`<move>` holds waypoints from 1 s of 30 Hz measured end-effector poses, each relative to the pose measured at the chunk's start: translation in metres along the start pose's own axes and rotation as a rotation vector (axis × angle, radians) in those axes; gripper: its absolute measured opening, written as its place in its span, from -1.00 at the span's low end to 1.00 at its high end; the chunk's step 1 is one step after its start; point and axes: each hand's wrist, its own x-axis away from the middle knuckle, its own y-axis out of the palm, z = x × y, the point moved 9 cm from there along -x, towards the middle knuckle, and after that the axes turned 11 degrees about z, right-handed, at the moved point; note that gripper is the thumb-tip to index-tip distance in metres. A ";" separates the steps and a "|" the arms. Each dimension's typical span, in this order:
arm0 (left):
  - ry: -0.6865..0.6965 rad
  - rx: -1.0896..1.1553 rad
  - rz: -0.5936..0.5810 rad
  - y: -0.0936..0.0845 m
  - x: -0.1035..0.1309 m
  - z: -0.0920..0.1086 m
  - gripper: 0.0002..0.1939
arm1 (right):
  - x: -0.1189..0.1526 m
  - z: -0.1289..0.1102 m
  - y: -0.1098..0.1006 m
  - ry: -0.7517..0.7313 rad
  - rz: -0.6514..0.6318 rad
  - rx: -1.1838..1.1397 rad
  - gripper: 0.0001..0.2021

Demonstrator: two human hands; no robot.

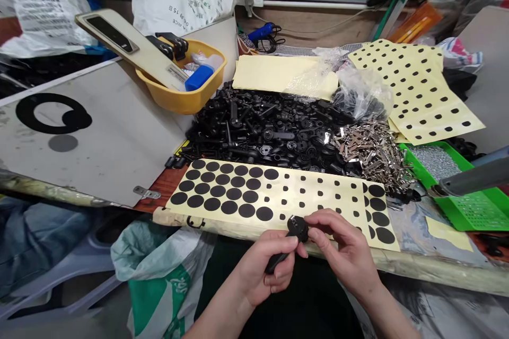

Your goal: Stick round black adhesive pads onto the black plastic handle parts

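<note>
My left hand (pixel 265 265) is wrapped round the handle of a black plastic part (pixel 297 228) with a round head, held tilted above the table's front edge. Small metal bits show on top of the head. Thumb and fingers of my right hand (pixel 344 246) pinch the head's right side; whether something small sits between them is hidden. Just behind both hands lies a pale yellow sheet (pixel 292 180) of round black stickers, large discs at the left and right, small dots in the middle.
Loose black plastic parts (pixel 254 127) are heaped behind the sheet, beside a pile of metal clips (pixel 369 151). A yellow basin (pixel 183 98) stands at the left, a green tray (pixel 477 201) at the right. More dotted sheets (pixel 417 90) lie at the back right.
</note>
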 end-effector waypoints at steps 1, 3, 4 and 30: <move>-0.004 0.020 -0.011 0.000 0.000 0.000 -0.78 | 0.000 0.000 0.000 -0.003 0.001 0.000 -0.90; -0.009 0.053 -0.029 0.000 0.000 -0.001 -0.78 | -0.001 0.000 0.002 -0.006 -0.002 0.008 -0.89; -0.010 0.063 -0.034 0.000 -0.001 -0.001 -0.78 | -0.001 0.000 0.003 -0.012 -0.005 0.014 -0.89; 0.077 -0.144 0.206 -0.016 0.000 0.005 -0.75 | -0.002 -0.004 0.027 -0.137 -0.193 0.102 -0.74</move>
